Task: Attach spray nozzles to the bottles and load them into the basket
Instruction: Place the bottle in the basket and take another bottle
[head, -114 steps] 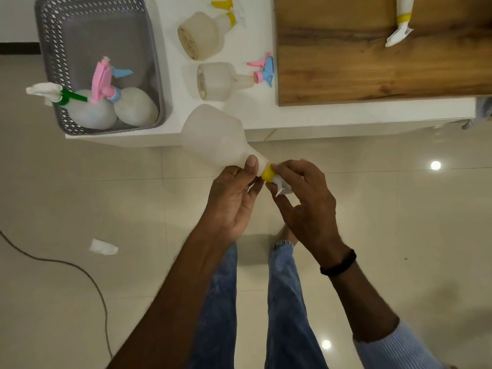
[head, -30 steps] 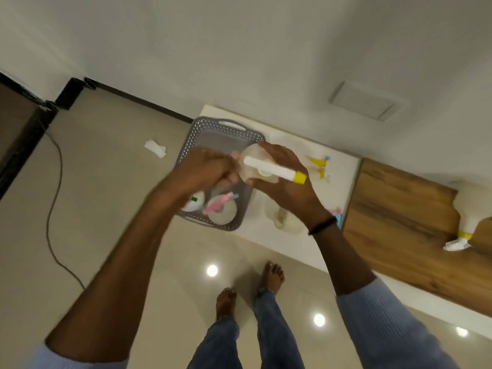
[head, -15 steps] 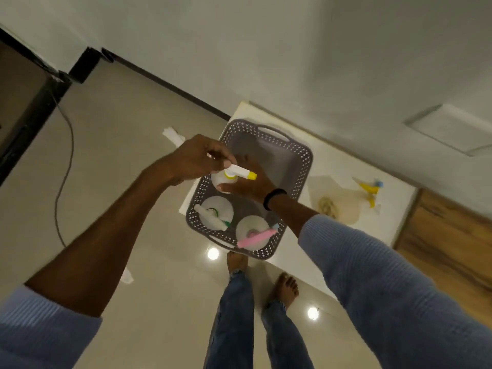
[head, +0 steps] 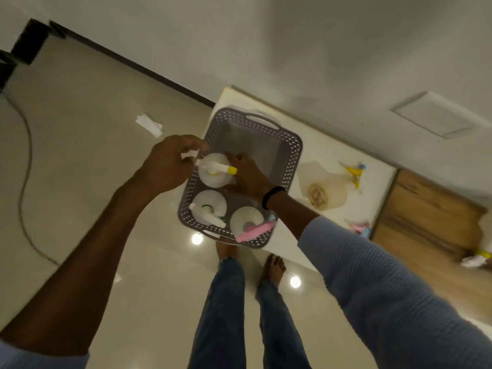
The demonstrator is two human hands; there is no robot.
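Note:
A grey perforated basket (head: 291, 153) stands on the white table. In it stand a bottle with a green nozzle (head: 206, 209) and a bottle with a pink nozzle (head: 246, 222). A third bottle with a white and yellow nozzle (head: 213, 179) stands upright in the basket's middle left. My left hand (head: 166, 163) grips the rear end of its nozzle at the basket's left rim. My right hand (head: 247, 174) rests against the bottle's right side inside the basket.
A bottle with a yellow nozzle (head: 326, 191) lies on the table right of the basket. A pink and blue nozzle (head: 360, 229) shows beside my right sleeve. Another bottle (head: 479, 258) lies on the wooden board (head: 426, 222). A cable (head: 24, 182) and paper scraps lie on the floor.
Both hands have lowered the yellow-nozzle bottle from above the basket down into it. The view has shifted so that the basket sits nearer the middle.

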